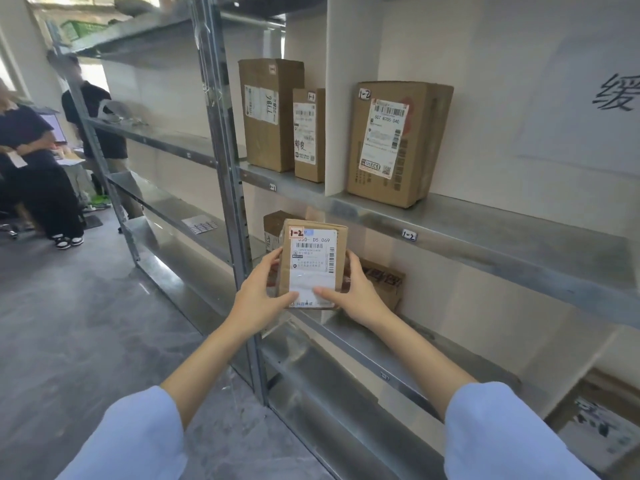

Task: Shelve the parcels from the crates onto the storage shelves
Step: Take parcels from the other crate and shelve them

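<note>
I hold a small brown parcel (313, 261) upright in front of the metal shelving, its white shipping label and a "1-2" sticker facing me. My left hand (258, 294) grips its left edge and my right hand (356, 294) grips its right edge, thumbs on the label. The parcel hangs in front of the lower shelf (381, 344), below the shelf edge tagged "1-2" (408, 234). On that upper shelf (485, 230) stands a larger box marked "1-2" (398, 143). Left of a white divider (341, 98) stand two boxes marked "1-1" (270, 114), (309, 135).
Behind the held parcel, two more boxes (273, 230), (384, 282) sit on the lower shelf. A steel upright post (225, 161) stands just left of my hands. Two people (34, 168) stand at the far left on the grey floor. Another carton (595, 420) lies at bottom right.
</note>
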